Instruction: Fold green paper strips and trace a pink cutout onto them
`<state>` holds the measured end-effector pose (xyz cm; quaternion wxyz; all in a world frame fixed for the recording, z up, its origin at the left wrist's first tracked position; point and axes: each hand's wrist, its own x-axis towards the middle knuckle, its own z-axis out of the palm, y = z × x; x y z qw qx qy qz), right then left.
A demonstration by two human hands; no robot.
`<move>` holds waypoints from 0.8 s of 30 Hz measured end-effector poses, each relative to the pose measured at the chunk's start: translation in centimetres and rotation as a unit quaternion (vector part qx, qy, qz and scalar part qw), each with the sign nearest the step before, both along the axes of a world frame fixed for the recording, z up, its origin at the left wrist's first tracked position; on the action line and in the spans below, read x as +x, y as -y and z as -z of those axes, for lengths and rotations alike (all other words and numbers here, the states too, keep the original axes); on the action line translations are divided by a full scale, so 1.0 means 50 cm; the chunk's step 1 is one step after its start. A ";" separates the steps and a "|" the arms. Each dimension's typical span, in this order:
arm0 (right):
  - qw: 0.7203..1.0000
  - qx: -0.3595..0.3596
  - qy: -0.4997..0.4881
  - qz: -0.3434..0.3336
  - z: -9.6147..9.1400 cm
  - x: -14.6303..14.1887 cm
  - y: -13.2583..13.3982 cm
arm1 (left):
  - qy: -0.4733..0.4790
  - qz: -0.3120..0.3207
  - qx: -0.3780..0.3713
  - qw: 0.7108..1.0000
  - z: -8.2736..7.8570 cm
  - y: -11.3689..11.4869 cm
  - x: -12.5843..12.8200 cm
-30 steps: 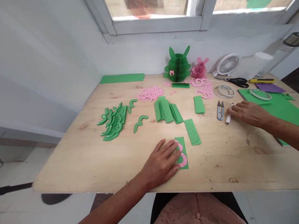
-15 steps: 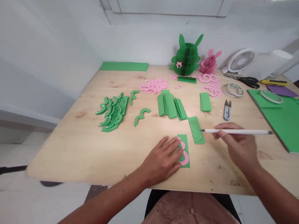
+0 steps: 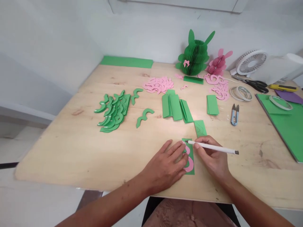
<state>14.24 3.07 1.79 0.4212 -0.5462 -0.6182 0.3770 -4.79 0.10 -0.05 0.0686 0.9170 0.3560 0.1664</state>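
- Right hand (image 3: pixel 214 159) and white pen (image 3: pixel 216 147) have swung inward since half a second ago, from open space at the right to just beside the left hand (image 3: pixel 164 167), which has stayed on the paper.
- The right hand grips the pen between thumb and fingers; its dark tip is at the top of a pink wavy shape (image 3: pixel 189 167), though whether it touches is too small to tell.
- The left hand lies flat, fingers slightly spread, pressing that shape onto a green paper strip (image 3: pixel 192 160) near the table's (image 3: pixel 71 151) front edge.
- No drawn line shows around the pink shape; tracing here seems barely begun, if at all.
- Just beyond, a second green strip (image 3: pixel 200 127) already carries drawn curves and is uncut, its lower part hidden by the right hand.
- Folded green papers (image 3: pixel 175 107) stand in mid-table, with another folded piece (image 3: pixel 212 104) to their right; no outlines are visible on them.
- At left, a pile of green wavy cutouts (image 3: pixel 113 113) looks finished with cutting, with a loose green cutout (image 3: pixel 144 117) nearby.
- Blue-handled snips (image 3: pixel 234 116) lie unused at right.
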 end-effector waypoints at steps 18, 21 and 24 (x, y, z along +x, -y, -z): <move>0.999 -0.014 0.028 -0.008 0.010 -0.009 0.002 | 0.001 0.001 -0.013 1.000 0.001 0.000 -0.001; 0.999 -0.023 0.032 -0.009 0.009 -0.010 0.002 | 0.000 -0.002 -0.013 1.000 0.000 0.000 -0.001; 0.999 -0.026 0.040 -0.012 0.009 -0.009 0.002 | 0.001 -0.002 -0.012 1.000 -0.001 0.000 0.000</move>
